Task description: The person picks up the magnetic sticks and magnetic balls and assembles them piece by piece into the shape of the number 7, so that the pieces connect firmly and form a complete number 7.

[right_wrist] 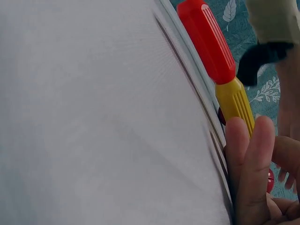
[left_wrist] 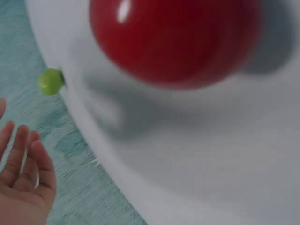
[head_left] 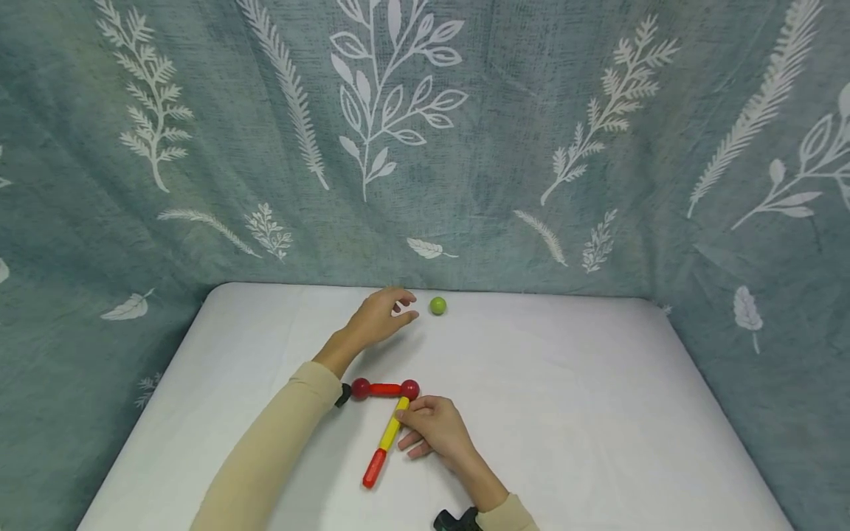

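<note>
My right hand pinches the yellow rod of a joined toy figure between thumb and fingers. A red rod continues from the yellow one toward the near side. At the far end sits a red ball, joined by a second red rod to another red ball. Over the far part of the table, my left hand has loosely bent fingers and holds nothing. Just right of its fingertips lies a small green ball. One red ball looms large in the left wrist view.
A white table carries everything. Its far edge meets a blue-green cloth with white leaf prints, close behind the green ball. Dark wrist gear shows below my right sleeve.
</note>
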`<state>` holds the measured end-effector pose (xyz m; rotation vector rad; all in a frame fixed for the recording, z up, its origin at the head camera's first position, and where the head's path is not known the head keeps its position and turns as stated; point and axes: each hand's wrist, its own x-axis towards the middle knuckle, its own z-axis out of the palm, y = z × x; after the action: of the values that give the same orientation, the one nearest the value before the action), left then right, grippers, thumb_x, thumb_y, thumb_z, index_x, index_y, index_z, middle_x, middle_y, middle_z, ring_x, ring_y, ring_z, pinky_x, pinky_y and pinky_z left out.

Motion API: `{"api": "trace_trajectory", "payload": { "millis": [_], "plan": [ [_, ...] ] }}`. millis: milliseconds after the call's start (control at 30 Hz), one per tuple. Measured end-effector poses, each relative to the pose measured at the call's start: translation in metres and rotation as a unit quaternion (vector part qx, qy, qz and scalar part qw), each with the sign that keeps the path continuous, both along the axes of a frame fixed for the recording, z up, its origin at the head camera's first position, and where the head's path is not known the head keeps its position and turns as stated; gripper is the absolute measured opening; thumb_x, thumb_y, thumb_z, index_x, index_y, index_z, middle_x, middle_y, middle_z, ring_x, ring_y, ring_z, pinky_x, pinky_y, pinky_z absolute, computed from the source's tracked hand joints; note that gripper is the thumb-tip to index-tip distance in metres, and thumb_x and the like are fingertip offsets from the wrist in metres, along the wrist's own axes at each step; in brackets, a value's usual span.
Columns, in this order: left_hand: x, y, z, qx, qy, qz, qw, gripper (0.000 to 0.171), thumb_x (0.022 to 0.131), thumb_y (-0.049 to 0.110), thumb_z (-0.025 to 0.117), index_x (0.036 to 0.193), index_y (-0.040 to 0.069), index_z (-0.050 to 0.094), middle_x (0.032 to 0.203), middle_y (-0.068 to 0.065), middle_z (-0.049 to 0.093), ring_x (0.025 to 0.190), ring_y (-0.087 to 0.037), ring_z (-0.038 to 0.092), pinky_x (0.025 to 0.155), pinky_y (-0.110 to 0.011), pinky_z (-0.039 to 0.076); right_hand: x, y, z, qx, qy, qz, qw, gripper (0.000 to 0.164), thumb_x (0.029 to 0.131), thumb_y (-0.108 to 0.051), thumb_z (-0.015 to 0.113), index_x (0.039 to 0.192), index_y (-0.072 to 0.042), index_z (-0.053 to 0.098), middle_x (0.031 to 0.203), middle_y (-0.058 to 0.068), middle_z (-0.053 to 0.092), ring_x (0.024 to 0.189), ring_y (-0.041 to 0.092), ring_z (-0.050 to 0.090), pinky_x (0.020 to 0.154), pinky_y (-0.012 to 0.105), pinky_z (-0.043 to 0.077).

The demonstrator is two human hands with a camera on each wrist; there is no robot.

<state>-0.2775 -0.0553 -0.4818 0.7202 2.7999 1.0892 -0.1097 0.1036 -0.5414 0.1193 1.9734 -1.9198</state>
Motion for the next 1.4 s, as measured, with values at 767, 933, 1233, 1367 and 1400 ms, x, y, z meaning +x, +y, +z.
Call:
{"api": "trace_trajectory", "payload": {
  "millis": [767,933,1233,1367,1400],
  "plan": [
    [-0.047,0.049,-0.022,-0.128,-0.061,-0.001,0.9899,0.054,0.095,0.04,0.069,0.143,0.019,0.056,0.126,-0.009,0.061,0.114,-0.023,0.058,0.094,-0.044,0.047,0.003,-0.001,0.001,-0.025,-0.001,-0.006,1.0,0.03,0.09,-0.018,0.076,0.1,0.005,0.06,0.081,0.018,0.07,0.058,0.026,0.07,0.047,0.033,0.054],
    [-0.046,0.055,-0.022,-0.125,-0.063,0.005,0.9902,0.049,0.096,0.039,0.069,0.139,0.018,0.06,0.127,-0.008,0.062,0.117,-0.024,0.058,0.096,-0.044,0.046,0.003,0.001,0.003,-0.027,0.001,-0.007,1.0,0.03,0.09,-0.018,0.076,0.1,0.005,0.06,0.081,0.018,0.07,0.058,0.026,0.07,0.047,0.033,0.054],
    [-0.043,0.055,-0.02,-0.109,-0.054,0.002,0.9926,0.043,0.096,0.034,0.069,0.133,0.013,0.063,0.117,-0.006,0.065,0.108,-0.021,0.06,0.089,-0.04,0.049,0.003,0.0,0.003,-0.032,0.004,-0.007,0.999,0.029,0.09,-0.016,0.075,0.101,0.006,0.059,0.08,0.016,0.07,0.058,0.026,0.07,0.047,0.034,0.054],
    [-0.035,0.051,-0.004,-0.092,-0.052,-0.007,0.9944,0.04,0.096,0.032,0.07,0.13,0.013,0.065,0.109,-0.003,0.065,0.1,-0.019,0.06,0.084,-0.038,0.049,0.003,0.0,0.004,-0.023,0.004,-0.01,1.0,0.03,0.089,-0.017,0.076,0.1,0.005,0.06,0.08,0.017,0.07,0.058,0.027,0.071,0.047,0.034,0.055],
    [-0.032,0.05,0.001,-0.089,-0.049,-0.012,0.9948,0.039,0.095,0.032,0.07,0.129,0.013,0.065,0.108,-0.002,0.065,0.098,-0.018,0.06,0.082,-0.037,0.049,0.003,0.0,0.004,-0.019,0.004,-0.012,1.0,0.03,0.089,-0.018,0.076,0.1,0.005,0.06,0.08,0.017,0.07,0.058,0.028,0.071,0.047,0.034,0.055]
  ]
}}
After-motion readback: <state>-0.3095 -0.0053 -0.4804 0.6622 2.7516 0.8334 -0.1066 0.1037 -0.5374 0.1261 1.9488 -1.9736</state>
